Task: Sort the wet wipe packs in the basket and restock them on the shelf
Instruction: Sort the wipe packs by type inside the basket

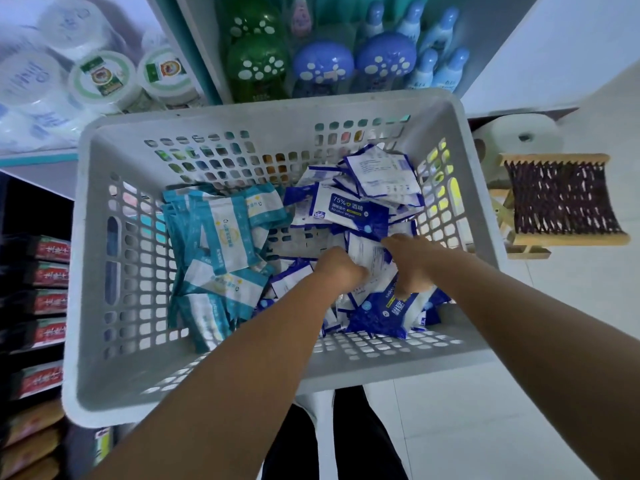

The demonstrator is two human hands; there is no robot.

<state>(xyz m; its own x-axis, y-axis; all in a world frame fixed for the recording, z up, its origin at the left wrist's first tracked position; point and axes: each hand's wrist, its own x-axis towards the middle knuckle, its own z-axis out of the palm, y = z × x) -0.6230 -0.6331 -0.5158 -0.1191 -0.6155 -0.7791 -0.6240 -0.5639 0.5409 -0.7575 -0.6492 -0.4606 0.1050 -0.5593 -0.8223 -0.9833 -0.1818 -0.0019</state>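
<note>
A white perforated basket point(104, 271) holds two heaps of wet wipe packs. Teal-and-white packs point(221, 244) lie on its left side. Dark blue alcohol wipe packs point(349, 209) fill its right side. Both my hands reach into the blue heap near the front. My left hand point(341, 270) has its fingers curled round a blue pack seen from its white back point(372, 261). My right hand point(412, 265) grips the same bundle of blue packs from the right, thumb over a pack point(384, 306). Which packs each finger touches is hidden.
Beyond the basket, a shelf point(207, 81) carries green and blue round-topped bottles point(256, 64) and tubs point(104, 77). Red packets point(52, 275) line the lower shelves at left. A wooden woven stool point(561, 199) and a white roll point(519, 136) stand on the right floor.
</note>
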